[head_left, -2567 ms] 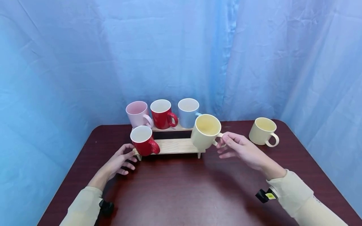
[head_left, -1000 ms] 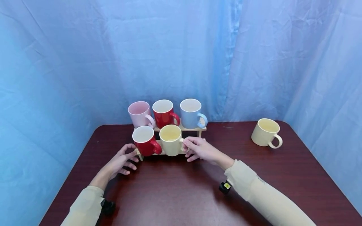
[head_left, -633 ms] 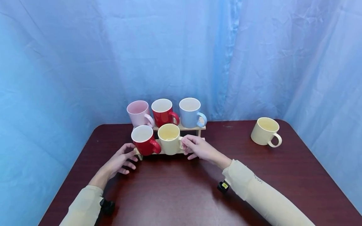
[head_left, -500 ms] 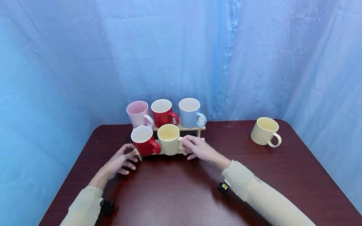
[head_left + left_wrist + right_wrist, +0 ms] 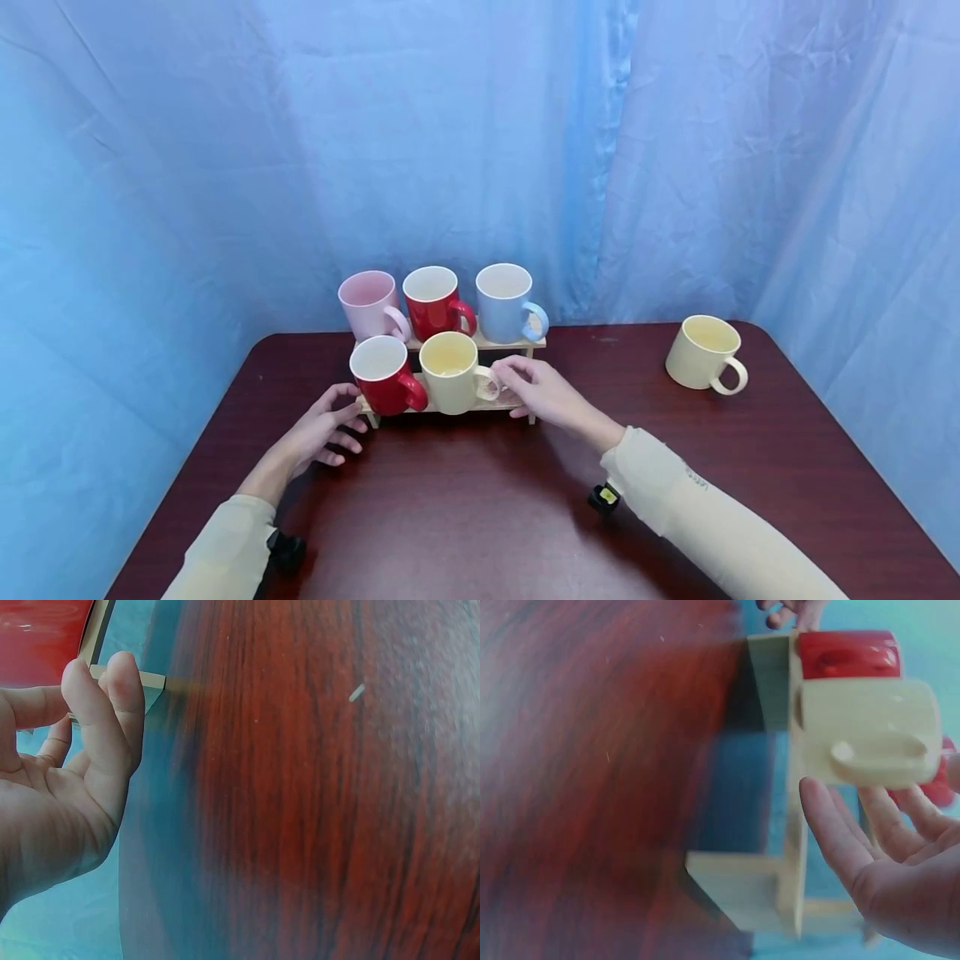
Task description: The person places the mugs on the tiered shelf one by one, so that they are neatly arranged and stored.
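In the head view, my left hand [image 5: 318, 429] holds the left end of the two-tier wooden rack [image 5: 517, 400] with thumb and forefinger; the other fingers hang loose. My right hand [image 5: 547, 392] is just right of the handle of a pale yellow mug [image 5: 450, 392], its fingers apart from it. The right wrist view shows these fingers [image 5: 829, 832] spread beside the mug [image 5: 866, 724]. That mug stands upright on the lower shelf, next to a red mug [image 5: 381, 392] with a white inside. Both handles point right.
Along the upper shelf stand a pink mug [image 5: 367, 308], another red mug [image 5: 429, 317] and a light blue mug [image 5: 502, 317]. A second yellow mug [image 5: 697, 358] stands on the dark wooden table [image 5: 465, 517] at the right. Blue curtains [image 5: 450, 150] hang behind.
The yellow mug came left onto the lower shelf beside the red mug. My right hand has let go of its handle and drawn slightly right. My left hand stays in place.
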Demonstrator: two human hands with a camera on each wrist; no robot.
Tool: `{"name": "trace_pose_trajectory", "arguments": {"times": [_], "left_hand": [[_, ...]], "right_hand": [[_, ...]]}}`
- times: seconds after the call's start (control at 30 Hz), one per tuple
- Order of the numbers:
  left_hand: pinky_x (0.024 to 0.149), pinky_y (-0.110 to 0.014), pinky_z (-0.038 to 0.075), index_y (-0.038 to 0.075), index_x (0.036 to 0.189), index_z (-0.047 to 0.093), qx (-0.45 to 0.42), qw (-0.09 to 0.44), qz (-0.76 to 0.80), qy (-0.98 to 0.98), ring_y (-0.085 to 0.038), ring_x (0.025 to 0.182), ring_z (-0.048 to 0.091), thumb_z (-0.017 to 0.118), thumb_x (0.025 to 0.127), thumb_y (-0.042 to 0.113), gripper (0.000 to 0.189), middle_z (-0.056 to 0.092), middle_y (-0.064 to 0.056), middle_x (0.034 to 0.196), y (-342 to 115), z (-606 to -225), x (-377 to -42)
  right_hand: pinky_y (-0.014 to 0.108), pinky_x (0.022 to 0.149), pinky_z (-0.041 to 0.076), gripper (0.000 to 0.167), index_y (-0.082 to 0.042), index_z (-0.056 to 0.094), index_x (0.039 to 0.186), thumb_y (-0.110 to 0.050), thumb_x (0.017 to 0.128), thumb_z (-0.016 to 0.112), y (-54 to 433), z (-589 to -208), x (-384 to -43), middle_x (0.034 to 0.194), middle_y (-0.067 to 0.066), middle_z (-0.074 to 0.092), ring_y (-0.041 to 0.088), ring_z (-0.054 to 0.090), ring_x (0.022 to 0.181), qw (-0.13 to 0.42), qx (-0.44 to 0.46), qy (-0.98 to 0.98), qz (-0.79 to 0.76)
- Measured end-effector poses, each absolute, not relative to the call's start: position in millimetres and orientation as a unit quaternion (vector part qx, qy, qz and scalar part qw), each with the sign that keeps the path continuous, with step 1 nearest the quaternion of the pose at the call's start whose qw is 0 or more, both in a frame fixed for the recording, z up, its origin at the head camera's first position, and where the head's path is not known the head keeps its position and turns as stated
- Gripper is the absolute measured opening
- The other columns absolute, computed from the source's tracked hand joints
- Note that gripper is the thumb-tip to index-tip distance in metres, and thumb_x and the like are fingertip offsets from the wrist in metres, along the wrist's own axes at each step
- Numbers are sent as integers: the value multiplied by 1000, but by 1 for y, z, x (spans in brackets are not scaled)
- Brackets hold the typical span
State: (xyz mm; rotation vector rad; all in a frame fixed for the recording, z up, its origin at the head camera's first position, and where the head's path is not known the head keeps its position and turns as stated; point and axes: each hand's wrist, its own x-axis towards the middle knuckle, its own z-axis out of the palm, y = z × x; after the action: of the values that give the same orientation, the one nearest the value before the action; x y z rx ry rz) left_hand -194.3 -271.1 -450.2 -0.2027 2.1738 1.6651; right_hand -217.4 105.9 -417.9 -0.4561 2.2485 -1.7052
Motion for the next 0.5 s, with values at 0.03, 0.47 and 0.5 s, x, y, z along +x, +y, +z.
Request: {"name": "trace_pose_trajectory", "arguments": {"times": [0.03,0.47,0.5], "left_hand": [[51,-33,54,22,141,33,-72,196,594,777,-25,71,69,54,105,36,45,62,-17,107,-271,-450,-194],[51,-33,54,22,141,33,-70,191,593,779,-25,70,68,53,105,36,44,62,-16,105,-271,-451,-193],[51,-33,54,22,141,33,-70,191,594,779,-24,70,68,53,105,36,43,62,-16,105,-271,-451,-193]], "right_hand": [[44,77,60,39,-6,64,127,-38,105,55,112,-415,-217,114,15,69,31,68,103,135,-156,776,-596],[43,91,56,58,1,36,153,-24,105,58,249,-390,-205,147,25,48,4,60,117,4,-152,772,-617],[40,89,56,60,1,33,154,-22,105,57,260,-391,-203,148,24,46,2,59,117,-4,-147,773,-617]]}}
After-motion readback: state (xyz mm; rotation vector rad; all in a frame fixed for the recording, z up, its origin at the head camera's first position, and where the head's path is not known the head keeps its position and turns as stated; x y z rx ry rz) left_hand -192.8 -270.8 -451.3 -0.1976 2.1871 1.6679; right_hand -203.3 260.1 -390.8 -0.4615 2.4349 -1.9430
